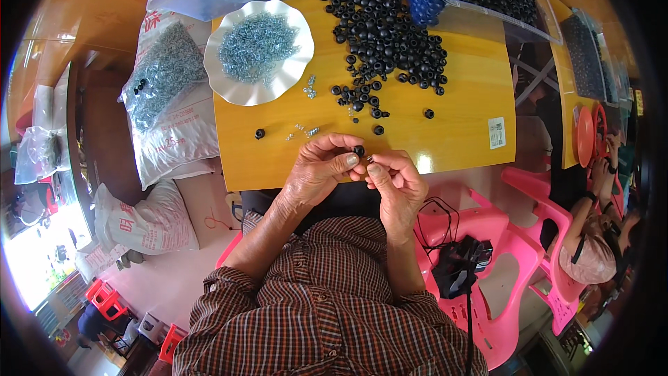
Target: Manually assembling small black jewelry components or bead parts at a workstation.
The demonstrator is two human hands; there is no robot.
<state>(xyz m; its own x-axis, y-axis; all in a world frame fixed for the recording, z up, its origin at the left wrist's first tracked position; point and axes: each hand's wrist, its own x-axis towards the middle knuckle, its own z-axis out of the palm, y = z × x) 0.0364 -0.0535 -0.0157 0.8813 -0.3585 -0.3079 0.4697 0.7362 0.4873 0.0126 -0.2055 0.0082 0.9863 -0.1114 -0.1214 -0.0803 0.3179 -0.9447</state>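
Both my hands meet just above the near edge of the yellow table [292,167]. My left hand [321,168] pinches a small round black piece [359,150] between thumb and fingertips. Close beside it, my right hand [398,188] has thumb and forefinger pressed together on something tiny and shiny, too small to name. Past my hands spreads a heap of similar black pieces [379,24], some showing a hole. A white scalloped plate [217,80] carries many small clear bluish pieces [257,49]. A few loose clear pieces [311,132] and single black ones [259,134] lie nearer.
Clear plastic bins [480,17] of black pieces stand along the far side. Left of the table are white sacks [177,125] and a bag of clear pieces [163,73]. A pink chair [511,264] holding a dark bundle [456,264] stands right; another person [591,244] sits beyond.
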